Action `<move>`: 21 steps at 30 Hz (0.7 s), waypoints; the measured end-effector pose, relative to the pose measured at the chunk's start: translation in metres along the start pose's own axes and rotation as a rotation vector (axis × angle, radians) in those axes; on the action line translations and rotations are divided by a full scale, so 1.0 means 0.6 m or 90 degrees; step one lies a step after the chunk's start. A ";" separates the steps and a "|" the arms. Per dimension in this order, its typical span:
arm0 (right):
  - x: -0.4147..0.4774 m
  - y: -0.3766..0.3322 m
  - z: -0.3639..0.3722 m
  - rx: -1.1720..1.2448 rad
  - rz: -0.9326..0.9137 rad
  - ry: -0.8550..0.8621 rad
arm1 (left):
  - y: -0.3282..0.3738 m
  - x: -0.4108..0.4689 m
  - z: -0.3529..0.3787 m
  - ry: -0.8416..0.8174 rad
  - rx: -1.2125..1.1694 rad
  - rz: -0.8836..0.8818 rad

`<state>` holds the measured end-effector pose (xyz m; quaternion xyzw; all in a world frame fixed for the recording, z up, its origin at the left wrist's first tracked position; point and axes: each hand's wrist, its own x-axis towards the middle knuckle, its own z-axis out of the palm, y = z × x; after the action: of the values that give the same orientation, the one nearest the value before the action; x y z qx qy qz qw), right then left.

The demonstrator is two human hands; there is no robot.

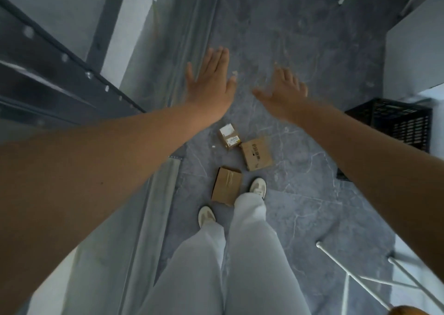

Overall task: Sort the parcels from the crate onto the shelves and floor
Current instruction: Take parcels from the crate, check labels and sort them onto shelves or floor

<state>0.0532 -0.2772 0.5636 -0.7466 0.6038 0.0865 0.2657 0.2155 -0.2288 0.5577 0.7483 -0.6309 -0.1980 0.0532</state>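
Note:
Three cardboard parcels lie on the grey floor by my feet: a small one with a white label [228, 135], a medium one with dark print [256, 154], and a plain taped one [226, 185] next to my right shoe. My left hand [211, 81] is stretched forward with straight fingers and holds nothing. My right hand [283, 91] is also extended, fingers spread, empty. Both hover well above the parcels. The black crate [398, 122] stands on the floor at the right; its contents are hidden.
A dark metal shelf frame [60, 74] runs along the left, with a pale rail [168, 170] at floor level. A white wire rack [360, 274] sits at the lower right. A grey cabinet [413, 50] rises behind the crate.

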 end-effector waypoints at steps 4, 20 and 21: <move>0.065 0.055 0.088 0.005 0.015 -0.086 | -0.047 0.045 0.094 -0.034 -0.004 -0.044; 0.288 0.218 0.465 0.272 0.167 -0.291 | -0.204 0.126 0.470 -0.116 -0.064 -0.255; 0.297 0.227 0.490 0.299 0.214 -0.299 | -0.215 0.132 0.493 -0.121 -0.059 -0.243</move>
<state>0.0258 -0.3001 0.1955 -0.5156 0.6438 0.1574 0.5431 0.2367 -0.2291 0.2261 0.8290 -0.4701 -0.3027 -0.0104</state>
